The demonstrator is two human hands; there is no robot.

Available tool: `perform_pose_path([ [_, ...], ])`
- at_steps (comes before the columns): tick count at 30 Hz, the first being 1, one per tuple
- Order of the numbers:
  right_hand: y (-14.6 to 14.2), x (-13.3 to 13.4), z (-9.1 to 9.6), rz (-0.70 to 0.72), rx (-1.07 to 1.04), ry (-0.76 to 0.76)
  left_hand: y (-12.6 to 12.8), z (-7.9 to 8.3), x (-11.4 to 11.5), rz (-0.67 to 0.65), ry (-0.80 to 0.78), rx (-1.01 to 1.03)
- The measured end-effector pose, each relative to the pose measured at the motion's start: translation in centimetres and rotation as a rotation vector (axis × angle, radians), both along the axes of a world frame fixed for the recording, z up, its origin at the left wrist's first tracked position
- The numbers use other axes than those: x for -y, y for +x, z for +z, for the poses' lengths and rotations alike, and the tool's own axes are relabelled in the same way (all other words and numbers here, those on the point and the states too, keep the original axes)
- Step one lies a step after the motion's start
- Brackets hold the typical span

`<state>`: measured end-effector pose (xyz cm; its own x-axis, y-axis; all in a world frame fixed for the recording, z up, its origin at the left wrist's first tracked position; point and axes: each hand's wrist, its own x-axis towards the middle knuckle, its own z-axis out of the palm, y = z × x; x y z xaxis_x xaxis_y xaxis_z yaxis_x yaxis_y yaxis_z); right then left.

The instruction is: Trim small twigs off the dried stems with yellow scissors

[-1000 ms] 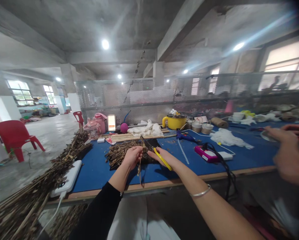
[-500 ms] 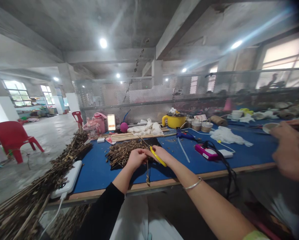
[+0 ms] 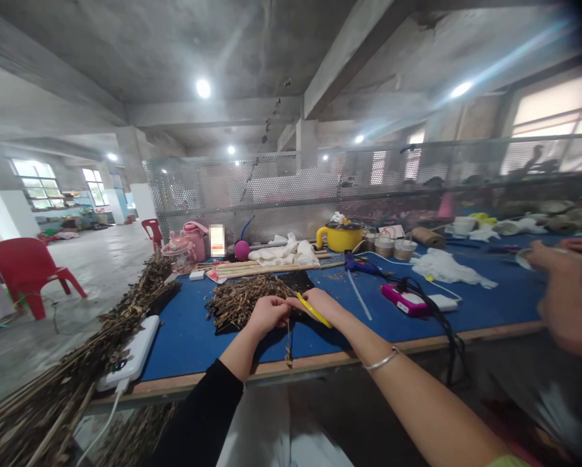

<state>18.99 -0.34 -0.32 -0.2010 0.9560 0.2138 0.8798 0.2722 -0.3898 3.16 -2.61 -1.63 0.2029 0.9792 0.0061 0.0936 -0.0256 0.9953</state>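
Note:
My left hand [image 3: 270, 314] is closed, its thumb and fingertips pinching a thin dried plant stem [image 3: 289, 350] that hangs down over the table's front edge. Close against it, my right hand [image 3: 320, 306] holds yellow-handled scissors [image 3: 315, 310], their thin dark end pointing up and to the left. The right fingertips meet the left ones near the stem, and the exact contact is hidden. Just behind my left hand lies a heap of dried brown stems [image 3: 244, 299] on a black sheet [image 3: 298, 281].
Long dried branches [image 3: 71, 363] and a white power strip [image 3: 137, 350] are at the left. Behind lie wooden sticks [image 3: 242, 269] and a yellow pot [image 3: 344, 239]. To the right are a blue glue gun [image 3: 361, 263], a magenta box [image 3: 403, 300] with cables, and another person's hands [image 3: 566, 292].
The yellow handle has tilted flatter and shifted slightly right and down in my right hand. Both hands stay together at the stem. The whole view has shifted slightly.

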Motion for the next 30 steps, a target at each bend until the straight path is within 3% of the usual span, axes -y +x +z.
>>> perform_pose_path([
  [7,0.6,1.1,1.4,-0.06,-0.102,-0.157,-0.1,0.1,0.1,0.008,-0.015,0.02],
  [15,-0.2,2.6,3.1,-0.004,-0.022,-0.156,-0.5,-0.5,-0.5,-0.014,0.02,0.133],
  [24,-0.9,0.7,-0.2,-0.08,-0.003,-0.089,-0.4,-1.1,-0.9,-0.028,0.06,0.104],
  [30,-1.2,0.2,-0.6,-0.072,0.016,-0.061,-0.3,-0.8,-0.8,-0.037,0.043,0.104],
])
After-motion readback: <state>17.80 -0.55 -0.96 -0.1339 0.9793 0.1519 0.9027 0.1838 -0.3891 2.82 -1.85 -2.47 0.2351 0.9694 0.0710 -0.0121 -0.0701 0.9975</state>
